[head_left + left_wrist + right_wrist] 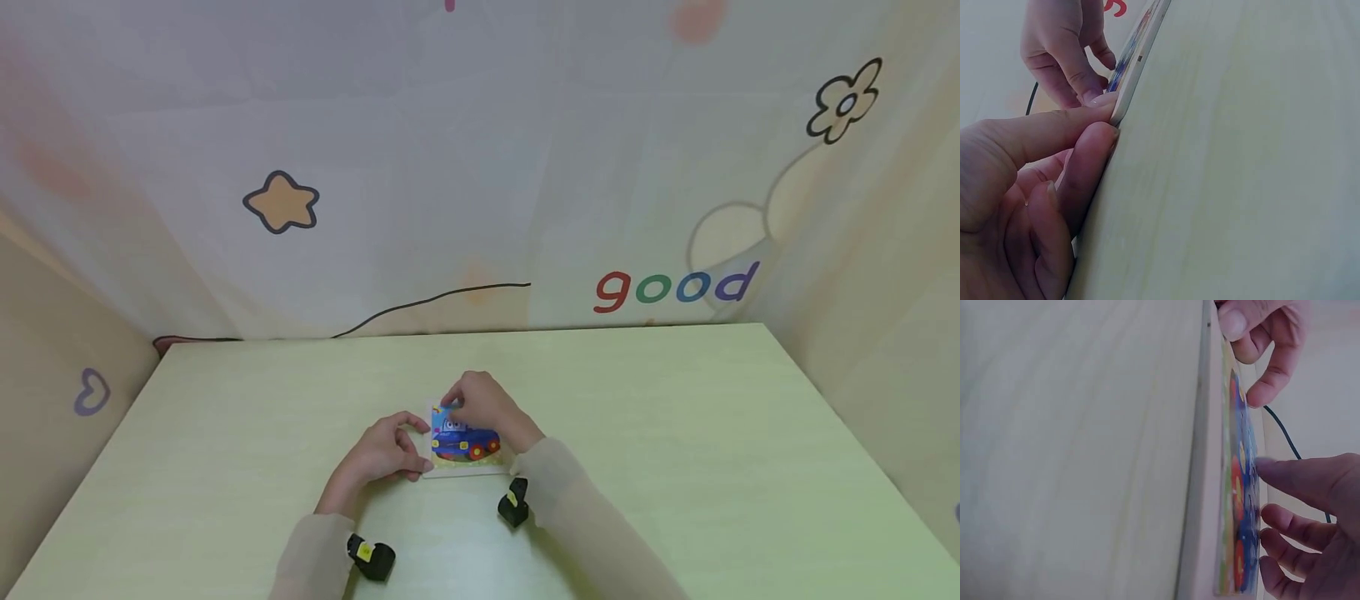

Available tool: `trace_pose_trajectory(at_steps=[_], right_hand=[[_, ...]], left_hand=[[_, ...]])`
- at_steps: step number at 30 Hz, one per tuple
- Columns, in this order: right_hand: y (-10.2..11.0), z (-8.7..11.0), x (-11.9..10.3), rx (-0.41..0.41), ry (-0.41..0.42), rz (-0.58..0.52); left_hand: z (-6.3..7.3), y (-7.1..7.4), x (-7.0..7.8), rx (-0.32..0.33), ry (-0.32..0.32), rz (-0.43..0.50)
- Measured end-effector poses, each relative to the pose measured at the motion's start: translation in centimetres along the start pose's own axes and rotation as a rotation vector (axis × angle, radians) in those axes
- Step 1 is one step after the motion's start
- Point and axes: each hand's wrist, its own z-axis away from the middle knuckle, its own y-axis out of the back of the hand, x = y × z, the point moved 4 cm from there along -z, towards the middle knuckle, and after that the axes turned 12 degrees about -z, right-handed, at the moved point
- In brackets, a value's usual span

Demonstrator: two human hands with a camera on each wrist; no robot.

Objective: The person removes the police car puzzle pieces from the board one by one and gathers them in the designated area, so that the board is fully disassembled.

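A flat puzzle board (pixel 456 473) with a pale rim lies on the table, showing a blue cartoon car (pixel 450 442) with red and yellow wheels. My left hand (pixel 384 450) holds its left side. In the left wrist view the thumb lies on the board's corner (pixel 1124 103), and a bent finger sits just below at the edge. Over the upper left of the picture is my right hand (pixel 486 406), its fingertips down at the surface. The right wrist view shows the right thumb (pixel 1285 475) touching the picture, other fingers loosely bent beside it.
The pale table (pixel 645 417) extends around the board on all sides. Behind it hangs a printed cloth (pixel 420 183) with a star, a flower and the word "good". Black wrist cameras (pixel 372 560) sit on both light sleeves (pixel 592 521).
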Motion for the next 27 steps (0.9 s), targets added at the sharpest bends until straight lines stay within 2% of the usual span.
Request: trace_pose_trajectory(at_steps=[5,10,17,21,27], right_hand=[[0.4,0.1,0.3,0.007,-0.004,0.032],[0.4,0.0,0.3,-0.012,0.001,-0.006],[-0.3,-0.8,-0.2,-0.077,0.078,0.037],[-0.7,-1.3,-0.2,-0.113,0.095,0.059],[-0.8,-1.9,-0.2,-0.176,0.126,0.088]], left_hand=[[0.0,-0.1,0.1,0.01,0.017,-0.018],[0.0,-0.1,0.0,0.013,0.023,-0.008],[0.0,0.2,-0.2,0.006,-0.013,0.003],[0.1,0.3,-0.2,-0.004,-0.041,0.008],[0.3,0.3,-0.2,-0.016,-0.036,0.015]])
